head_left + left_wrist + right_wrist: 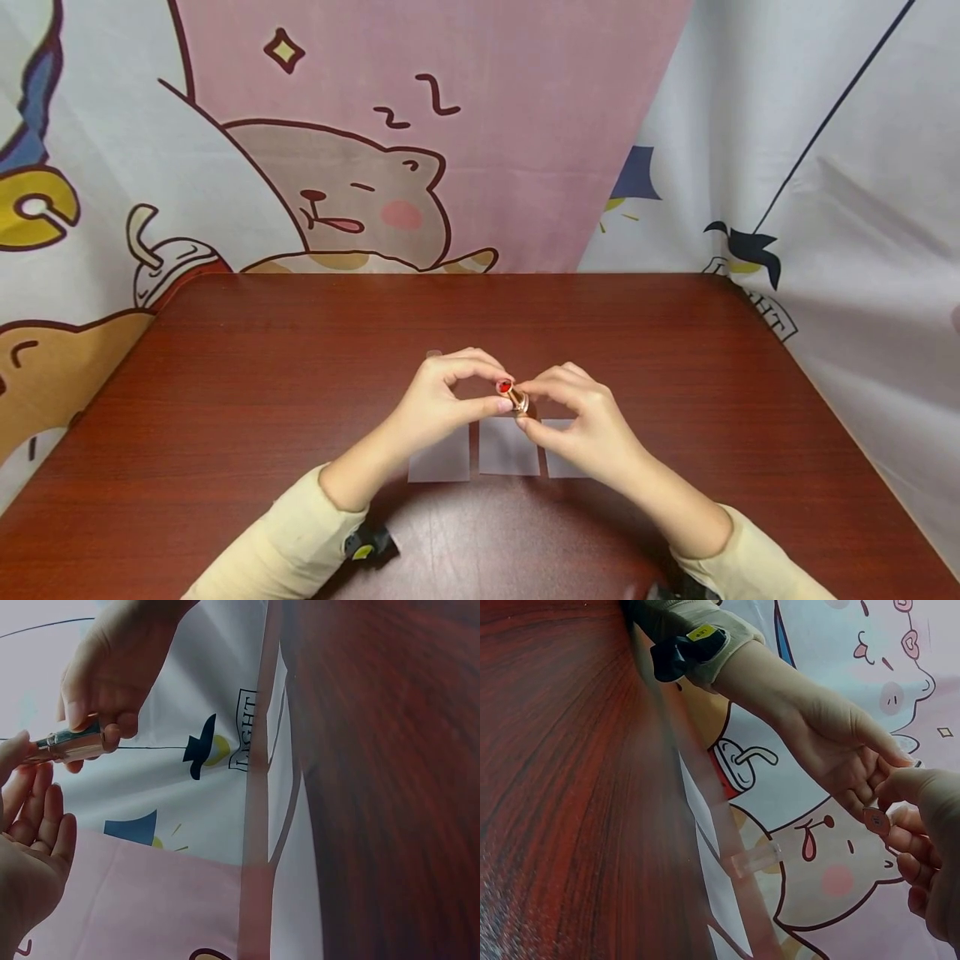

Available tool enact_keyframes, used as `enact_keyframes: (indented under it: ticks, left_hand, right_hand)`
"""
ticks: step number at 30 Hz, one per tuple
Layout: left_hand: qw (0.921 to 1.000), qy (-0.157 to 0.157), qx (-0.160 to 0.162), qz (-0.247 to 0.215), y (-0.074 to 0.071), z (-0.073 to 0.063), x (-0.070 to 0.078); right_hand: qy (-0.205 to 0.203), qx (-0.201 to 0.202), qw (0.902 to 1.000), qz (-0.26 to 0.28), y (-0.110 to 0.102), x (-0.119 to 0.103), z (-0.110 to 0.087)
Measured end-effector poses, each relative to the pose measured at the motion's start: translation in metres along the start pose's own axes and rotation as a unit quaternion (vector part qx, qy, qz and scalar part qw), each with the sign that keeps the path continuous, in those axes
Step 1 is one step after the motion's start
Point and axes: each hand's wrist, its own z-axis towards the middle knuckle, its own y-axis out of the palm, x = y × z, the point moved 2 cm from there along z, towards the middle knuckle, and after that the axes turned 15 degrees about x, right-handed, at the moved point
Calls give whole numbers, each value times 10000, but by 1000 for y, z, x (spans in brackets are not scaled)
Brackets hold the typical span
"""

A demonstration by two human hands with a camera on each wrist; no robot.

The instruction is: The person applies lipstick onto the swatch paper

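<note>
Held between both hands above the table is a small gold lipstick tube with a red end facing up in the head view. My left hand pinches the red-end part between thumb and fingers. From the other side, the thumb and fingers of my right hand grip the lower end. The left wrist view shows the shiny tube lying across between the two hands. In the right wrist view, fingers hide most of it, and only a flat end shows.
Below the hands, white paper squares lie in a row: a left one, a middle one and a right one, partly covered by the right hand. A small clear cylinder stands behind the left hand. A printed curtain hangs behind the table.
</note>
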Motion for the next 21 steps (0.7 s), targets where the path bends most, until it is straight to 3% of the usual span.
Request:
enact_keyframes:
  ticks: [12, 21]
  left_hand:
    - [9994, 343, 59, 9, 0, 0, 1]
    - [9991, 410, 109, 35, -1, 0, 3]
  right_hand:
    - [125, -54, 9996, 252, 3, 3, -3]
    - [108, -129, 9994, 286, 5, 4, -5]
